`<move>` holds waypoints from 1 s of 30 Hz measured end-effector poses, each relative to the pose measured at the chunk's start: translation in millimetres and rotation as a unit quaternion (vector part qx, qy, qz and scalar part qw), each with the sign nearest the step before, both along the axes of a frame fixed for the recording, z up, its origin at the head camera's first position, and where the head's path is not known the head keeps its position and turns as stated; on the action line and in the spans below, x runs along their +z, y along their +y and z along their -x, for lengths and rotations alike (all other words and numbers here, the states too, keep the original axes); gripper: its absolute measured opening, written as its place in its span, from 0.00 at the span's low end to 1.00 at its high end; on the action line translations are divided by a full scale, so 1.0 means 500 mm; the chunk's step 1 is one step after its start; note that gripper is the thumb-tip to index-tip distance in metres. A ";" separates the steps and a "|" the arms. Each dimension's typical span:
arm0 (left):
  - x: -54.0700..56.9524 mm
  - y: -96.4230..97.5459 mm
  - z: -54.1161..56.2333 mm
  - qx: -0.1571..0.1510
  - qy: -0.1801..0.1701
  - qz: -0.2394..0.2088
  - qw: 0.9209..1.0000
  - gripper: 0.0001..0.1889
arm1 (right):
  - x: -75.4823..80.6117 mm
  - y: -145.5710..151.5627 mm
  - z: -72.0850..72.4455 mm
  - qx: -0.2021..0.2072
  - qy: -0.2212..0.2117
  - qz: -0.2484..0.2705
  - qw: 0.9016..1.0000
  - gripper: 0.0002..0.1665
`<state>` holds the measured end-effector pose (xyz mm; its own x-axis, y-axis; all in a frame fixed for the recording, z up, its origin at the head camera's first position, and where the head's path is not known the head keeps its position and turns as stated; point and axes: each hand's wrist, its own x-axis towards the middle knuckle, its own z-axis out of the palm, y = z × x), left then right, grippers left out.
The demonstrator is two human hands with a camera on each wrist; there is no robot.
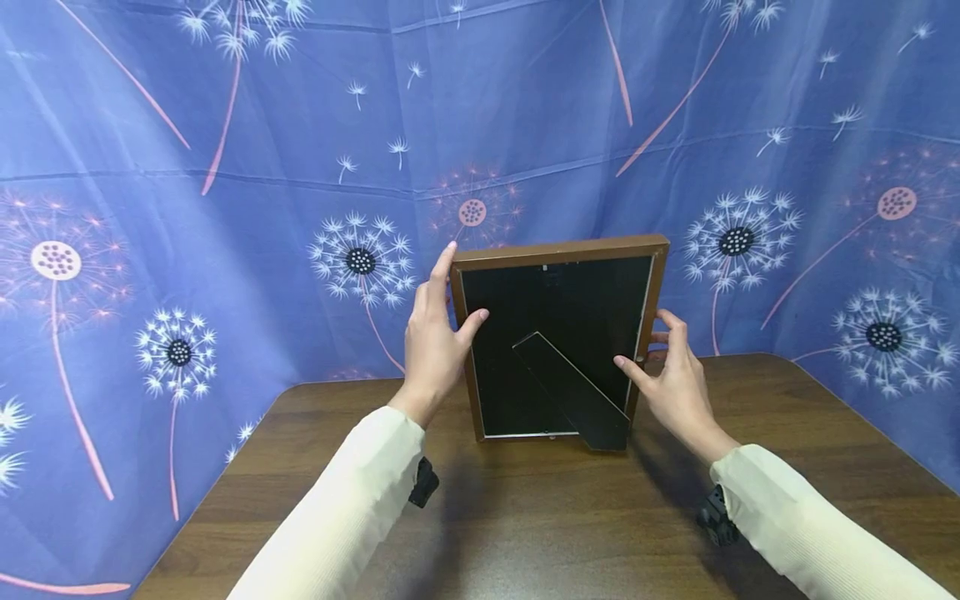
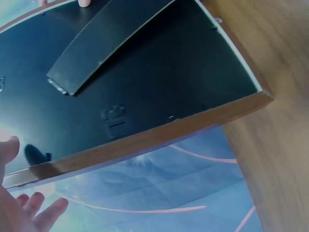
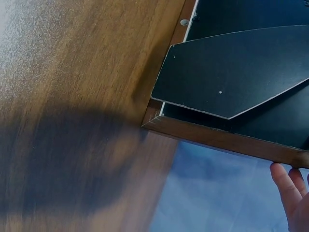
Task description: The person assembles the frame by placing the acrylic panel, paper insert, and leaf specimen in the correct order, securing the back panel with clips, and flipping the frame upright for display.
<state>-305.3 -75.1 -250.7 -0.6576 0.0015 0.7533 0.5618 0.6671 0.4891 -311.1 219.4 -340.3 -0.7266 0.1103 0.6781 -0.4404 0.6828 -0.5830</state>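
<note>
A brown picture frame [image 1: 561,250] stands on the table with its black back panel [image 1: 555,300] facing me. Its easel leg [image 1: 573,387] slants down to the lower right. At the left side, my left hand [image 1: 435,346] straddles the edge, fingers spread and fairly straight. In the left wrist view, the left thumb [image 2: 8,149] is off the back panel, its dark shadow beside it. My right hand [image 1: 678,379] holds the right side, thumb over the back panel. The right fingertips [image 3: 276,169] touch the outer edge in the right wrist view.
The wooden table [image 1: 517,525] extends around the frame. A blue cloth with dandelion prints [image 1: 262,225] hangs behind and at both sides. Black wrist cameras [image 1: 423,483] sit below both pale sleeves [image 1: 345,508].
</note>
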 end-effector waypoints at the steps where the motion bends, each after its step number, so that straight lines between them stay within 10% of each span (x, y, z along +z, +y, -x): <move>1: 0.005 0.001 -0.001 0.000 -0.001 0.009 1.000 0.45 | -0.001 0.001 0.000 0.000 0.003 -0.003 1.000 0.50; 30: -0.002 0.022 -0.008 0.030 0.051 -0.014 0.998 0.32 | -0.016 -0.025 0.007 -0.024 0.059 0.004 0.998 0.49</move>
<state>-301.1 -63.9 -251.9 -0.5757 -0.0568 0.8157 0.5699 0.6876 0.4500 -314.8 206.7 -348.3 -0.6350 0.1486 0.7581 -0.4733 0.7007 -0.5338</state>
